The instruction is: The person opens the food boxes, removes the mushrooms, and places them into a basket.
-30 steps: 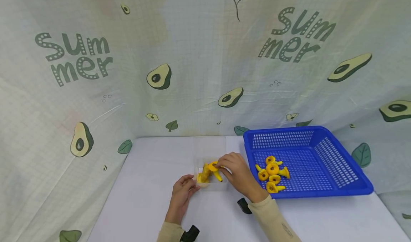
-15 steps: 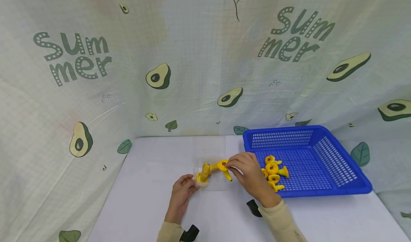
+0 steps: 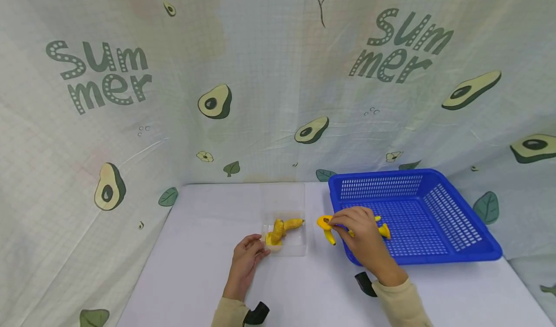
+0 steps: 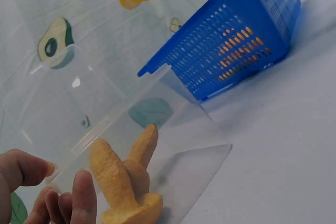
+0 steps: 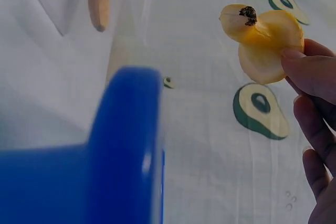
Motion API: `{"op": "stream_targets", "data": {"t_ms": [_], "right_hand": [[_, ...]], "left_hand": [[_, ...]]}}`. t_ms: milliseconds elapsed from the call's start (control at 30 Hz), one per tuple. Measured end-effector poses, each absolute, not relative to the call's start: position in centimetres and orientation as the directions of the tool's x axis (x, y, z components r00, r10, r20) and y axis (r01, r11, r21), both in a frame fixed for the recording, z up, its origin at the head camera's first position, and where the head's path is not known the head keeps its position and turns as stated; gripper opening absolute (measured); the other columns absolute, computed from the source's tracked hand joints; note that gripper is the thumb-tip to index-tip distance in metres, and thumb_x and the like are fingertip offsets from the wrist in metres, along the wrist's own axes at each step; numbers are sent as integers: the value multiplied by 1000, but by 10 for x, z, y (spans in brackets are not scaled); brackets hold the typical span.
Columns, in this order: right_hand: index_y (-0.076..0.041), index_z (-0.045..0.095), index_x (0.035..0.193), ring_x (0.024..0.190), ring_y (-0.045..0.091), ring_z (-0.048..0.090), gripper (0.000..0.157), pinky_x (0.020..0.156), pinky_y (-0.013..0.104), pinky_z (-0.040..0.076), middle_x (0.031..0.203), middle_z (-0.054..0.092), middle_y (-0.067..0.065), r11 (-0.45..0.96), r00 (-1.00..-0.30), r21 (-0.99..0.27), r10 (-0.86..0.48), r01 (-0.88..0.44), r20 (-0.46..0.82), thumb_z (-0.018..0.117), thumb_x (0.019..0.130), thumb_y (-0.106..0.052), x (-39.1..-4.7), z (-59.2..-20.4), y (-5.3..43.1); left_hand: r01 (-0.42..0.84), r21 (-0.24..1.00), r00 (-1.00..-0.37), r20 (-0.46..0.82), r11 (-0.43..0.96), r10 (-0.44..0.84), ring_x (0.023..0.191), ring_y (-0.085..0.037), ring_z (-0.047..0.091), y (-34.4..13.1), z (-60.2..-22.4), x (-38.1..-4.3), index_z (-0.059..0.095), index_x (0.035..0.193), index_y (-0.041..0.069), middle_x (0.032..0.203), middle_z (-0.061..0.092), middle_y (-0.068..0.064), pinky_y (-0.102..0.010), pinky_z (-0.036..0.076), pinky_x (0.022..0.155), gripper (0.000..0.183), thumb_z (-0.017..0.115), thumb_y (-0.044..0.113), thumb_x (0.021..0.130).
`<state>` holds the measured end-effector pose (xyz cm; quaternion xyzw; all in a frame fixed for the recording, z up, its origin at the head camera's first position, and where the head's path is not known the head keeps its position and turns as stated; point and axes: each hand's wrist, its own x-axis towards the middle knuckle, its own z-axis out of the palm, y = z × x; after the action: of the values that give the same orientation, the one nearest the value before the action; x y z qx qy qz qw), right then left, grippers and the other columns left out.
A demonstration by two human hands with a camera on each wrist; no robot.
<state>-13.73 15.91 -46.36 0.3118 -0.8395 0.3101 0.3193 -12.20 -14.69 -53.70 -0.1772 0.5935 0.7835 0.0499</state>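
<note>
My right hand (image 3: 364,235) pinches a yellow banana-shaped piece (image 3: 326,224) with a flared round end, beside the near left corner of the blue basket (image 3: 460,206). In the right wrist view a dark tip shows on this piece (image 5: 262,40). My left hand (image 3: 248,264) holds the left edge of a clear plastic box (image 3: 297,251) between thumb and fingers. Inside the box lie a few similar yellow pieces (image 4: 113,177), one upright and one leaning. My right hand partly hides the yellow pieces (image 3: 384,230) in the basket.
The slatted blue basket stands on the right of the white table (image 3: 187,235). Behind the box rises its clear lid (image 3: 283,197). A cloth backdrop (image 3: 260,76) printed with avocados hangs behind and at the sides.
My right hand has carried the yellow banana-shaped piece rightward, out of the clear box and over to the basket's left side. My left hand stays at the box.
</note>
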Motion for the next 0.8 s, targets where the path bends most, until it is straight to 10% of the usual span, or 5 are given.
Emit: {"op": "stream_targets", "data": {"t_ms": [133,333,800], "right_hand": [[-9,79,94,95,26,65,9,89,42,40,100,76,3,616,-602,-328,-308,-717,737,76,91,-16,-136,-463,176],[-5,78,90,94,29,64,34,88,46,40,96,75,9,689,-646,-351,-223,-634,730,89,67,17,-133,-460,199],[-1,76,94,96,37,63,32,90,59,40,98,74,16,807,-731,-393,-67,-440,679,86,71,19,-123,-459,244]], "left_hand": [[-287,912,-934,-334,-292,-129,83,-13,58,-147,-536,-122,50,133,-13,94,56,-3,-26,64,80,39,60,-3,97],[-283,914,-934,-332,-291,-135,83,-13,58,-147,-537,-123,50,132,-14,93,56,-3,-26,64,80,38,60,-4,97],[-280,913,-936,-328,-298,-127,82,-13,59,-148,-539,-121,51,132,-14,92,56,-2,-26,64,80,37,61,-4,97]]}}
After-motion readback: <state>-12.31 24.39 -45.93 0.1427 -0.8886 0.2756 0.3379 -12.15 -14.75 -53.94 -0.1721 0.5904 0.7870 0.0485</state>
